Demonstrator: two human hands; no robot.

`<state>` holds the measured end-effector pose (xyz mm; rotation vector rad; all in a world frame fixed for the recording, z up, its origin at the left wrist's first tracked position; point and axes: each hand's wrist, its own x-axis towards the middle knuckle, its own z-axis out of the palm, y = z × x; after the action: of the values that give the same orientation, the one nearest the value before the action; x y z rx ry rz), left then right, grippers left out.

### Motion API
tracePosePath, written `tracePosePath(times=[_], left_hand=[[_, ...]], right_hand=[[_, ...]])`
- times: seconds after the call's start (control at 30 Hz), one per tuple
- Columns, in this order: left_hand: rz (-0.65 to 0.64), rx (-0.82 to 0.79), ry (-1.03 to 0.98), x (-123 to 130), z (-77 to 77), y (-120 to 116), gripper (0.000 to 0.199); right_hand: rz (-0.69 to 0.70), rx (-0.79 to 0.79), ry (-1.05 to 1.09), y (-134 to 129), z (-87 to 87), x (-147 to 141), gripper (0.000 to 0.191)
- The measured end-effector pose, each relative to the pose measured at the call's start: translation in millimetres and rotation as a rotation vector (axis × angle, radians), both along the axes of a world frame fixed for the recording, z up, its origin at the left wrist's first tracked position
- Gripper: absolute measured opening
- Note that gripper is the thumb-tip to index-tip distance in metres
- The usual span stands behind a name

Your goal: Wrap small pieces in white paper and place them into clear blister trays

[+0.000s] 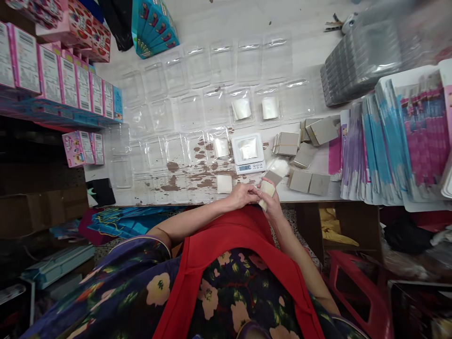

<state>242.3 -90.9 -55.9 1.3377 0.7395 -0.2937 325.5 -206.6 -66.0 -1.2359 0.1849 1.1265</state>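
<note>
At the table's front edge, my right hand (pixel 271 202) is closed around a cream-white packet (pixel 267 189). My left hand (pixel 243 195) meets it from the left, its fingers pinched together at the packet's side; what they grip is too small to tell. Just beyond my hands, a white digital scale (pixel 259 165) carries a white packet (pixel 248 148). Another white packet (pixel 224 184) lies on the table left of my hands. A grey card (pixel 273 177) with a clear bag sits right behind my right hand. Several clear trays (pixel 190 110) stand in rows, a few holding white packets.
Grey card stacks (pixel 287 143) lie right of the scale. Farther right are colourful printed cards (pixel 391 136) and stacked clear plastic trays (pixel 360 61). Pink boxes (pixel 68 82) line the left side, with a blue box (pixel 154 28) at the back left.
</note>
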Motion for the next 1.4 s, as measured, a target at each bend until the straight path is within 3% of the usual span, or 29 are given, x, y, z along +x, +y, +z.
tracePosePath(times=[0.17, 0.4, 0.53, 0.73, 0.87, 1.07, 1.23, 1.4], left_hand=[[-0.051, 0.208, -0.024, 1.3, 2.6, 1.0, 0.022], [-0.055, 0.265, -0.007, 9.1, 13.8, 10.8, 0.019], [0.008, 0.171, -0.029, 13.0, 12.9, 15.3, 0.015], [0.256, -0.222, -0.012, 10.8, 8.0, 19.5, 0.012], [0.246, -0.352, 0.007, 5.2, 1.3, 21.4, 0.019], [0.236, -0.345, 0.017, 1.6, -7.2, 20.0, 0.03], [0.285, -0.35, -0.026, 13.1, 0.8, 26.9, 0.047], [0.176, -0.169, 0.093, 32.5, 3.3, 34.7, 0.019]], right_hand=[[-0.024, 0.024, -0.026, 3.9, -1.8, 0.0, 0.06], [-0.063, 0.041, -0.054, 8.3, 0.6, 1.8, 0.057], [-0.08, 0.049, -0.048, 10.5, 4.8, 2.4, 0.058], [-0.137, 0.119, 0.094, 6.4, 8.5, 6.6, 0.056], [-0.132, 0.105, 0.083, 4.6, 5.6, 8.2, 0.054], [-0.104, -0.045, -0.108, 7.4, 2.5, 5.7, 0.058], [-0.059, -0.123, -0.23, 7.2, 3.4, 6.2, 0.059], [-0.06, -0.084, -0.188, 6.7, 1.6, 7.3, 0.06]])
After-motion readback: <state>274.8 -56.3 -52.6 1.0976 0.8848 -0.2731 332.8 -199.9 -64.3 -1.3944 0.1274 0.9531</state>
